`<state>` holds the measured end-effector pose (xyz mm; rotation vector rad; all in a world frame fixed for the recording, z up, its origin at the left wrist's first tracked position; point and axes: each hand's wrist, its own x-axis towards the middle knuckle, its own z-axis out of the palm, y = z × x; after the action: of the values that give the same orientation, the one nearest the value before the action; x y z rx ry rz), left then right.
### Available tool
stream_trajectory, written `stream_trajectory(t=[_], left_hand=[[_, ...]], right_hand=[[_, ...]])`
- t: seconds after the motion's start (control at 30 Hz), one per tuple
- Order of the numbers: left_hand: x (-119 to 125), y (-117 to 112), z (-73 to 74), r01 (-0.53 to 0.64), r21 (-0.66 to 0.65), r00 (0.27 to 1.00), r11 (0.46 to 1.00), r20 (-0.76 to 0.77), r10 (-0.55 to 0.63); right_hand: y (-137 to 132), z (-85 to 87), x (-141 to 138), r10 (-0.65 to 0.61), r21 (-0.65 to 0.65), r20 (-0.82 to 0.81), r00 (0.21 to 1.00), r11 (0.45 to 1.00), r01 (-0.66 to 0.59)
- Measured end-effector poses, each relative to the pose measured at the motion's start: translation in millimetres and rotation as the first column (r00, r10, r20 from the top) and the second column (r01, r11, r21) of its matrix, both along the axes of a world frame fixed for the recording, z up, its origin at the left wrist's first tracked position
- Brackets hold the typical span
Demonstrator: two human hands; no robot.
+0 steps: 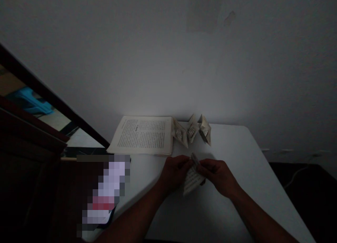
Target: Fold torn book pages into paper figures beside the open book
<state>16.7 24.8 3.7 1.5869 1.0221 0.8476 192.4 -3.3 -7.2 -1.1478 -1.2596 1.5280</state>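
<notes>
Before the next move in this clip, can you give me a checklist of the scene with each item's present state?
1. Left hand gripping the held paper: ok, at its upper end.
2. Right hand gripping the same paper: ok, also near the top.
3. Three folded pieces apart from the hands: ok, on the table beyond them.
4. Printed pages lying flat: ok.
5. Creases sharp on the held paper: cannot tell, fingers cover part.
6. Bright lighting: not ok, dim.

A white table (231, 151) bears a printed book (142, 136) and three folded paper pieces (192, 130).
</notes>
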Motion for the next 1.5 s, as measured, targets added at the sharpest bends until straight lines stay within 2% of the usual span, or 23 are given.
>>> stream_trajectory(t=[0.2,0.33,0.43,0.5,0.67,0.73,0.83,0.9,1.07,1.17,1.27,1.37,1.5], left_hand=[[1,-1,-1.5,0.005,-0.011,0.998,1.000,0.058,-0.005],[1,-1,-0.9,-0.086,0.060,0.996,0.994,0.009,0.086],[0,1,-2.0,-0.137,0.022,0.989,0.990,0.052,0.136],[0,2,-2.9,-0.095,-0.023,0.988,0.995,0.118,0.097],[-1,2,-1.7,0.123,-0.076,0.945,0.990,0.315,-0.094],[-1,2,-1.8,0.132,-0.074,0.941,0.988,0.323,-0.101],[0,1,-4.3,0.080,-0.054,0.956,0.995,0.288,-0.061],[0,0,-6.7,0.066,-0.054,0.965,0.996,0.259,-0.050],[-1,0,-10.5,0.065,-0.056,0.975,0.996,0.218,-0.052],[-2,-1,-9.9,0.143,-0.069,0.957,0.987,0.262,-0.120],[-2,-2,-8.1,0.225,-0.068,0.934,0.972,0.299,-0.195],[-3,-2,-6.7,0.241,-0.048,0.934,0.969,0.282,-0.218],[-3,-1,-7.1,0.247,-0.034,0.937,0.968,0.263,-0.230]], right_hand=[[0,-3.0,1,-0.002,0.020,0.015,1.000,1.000,0.002],[0,-1.1,-1,0.026,-0.010,-0.022,0.999,1.000,-0.027],[0,-0.2,-2,-0.021,0.002,-0.015,1.000,1.000,0.021],[0,0.2,-2,-0.050,0.009,-0.007,0.999,0.999,0.050],[2,0.9,1,-0.096,0.019,-0.010,0.995,0.995,0.096],[3,-0.5,1,-0.173,0.018,0.005,0.985,0.985,0.173],[3,-3.9,-1,-0.330,0.059,0.114,0.937,0.944,0.325],[2,-4.9,-2,-0.367,0.105,0.208,0.906,0.930,0.353],[-1,-0.7,-2,-0.261,0.163,0.295,0.919,0.962,0.221],[-3,3.5,-1,-0.154,0.215,0.326,0.933,0.973,0.086],[-4,6.5,0,-0.095,0.265,0.393,0.915,0.964,-0.013],[-4,8.2,-1,-0.078,0.288,0.448,0.891,0.956,-0.061],[-5,11.4,-2,-0.044,0.288,0.439,0.898,0.953,-0.095]])
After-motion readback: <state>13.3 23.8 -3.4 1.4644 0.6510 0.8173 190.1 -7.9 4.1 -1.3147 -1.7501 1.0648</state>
